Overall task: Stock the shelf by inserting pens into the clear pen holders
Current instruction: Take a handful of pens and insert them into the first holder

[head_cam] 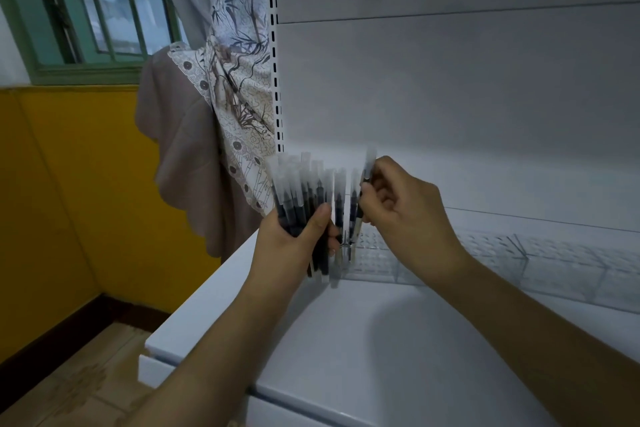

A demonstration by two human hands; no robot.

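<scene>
Head view: the left hand grips a bundle of pens; the right hand pinches one pen above the clear pen holders, which look mostly unfilled, so stocking seems barely begun.

Centre of frame: left hand grips a bundle of capped pens; right hand pinches one pen upright over clear pen holders on a white shelf; patterned curtain upper left
</scene>
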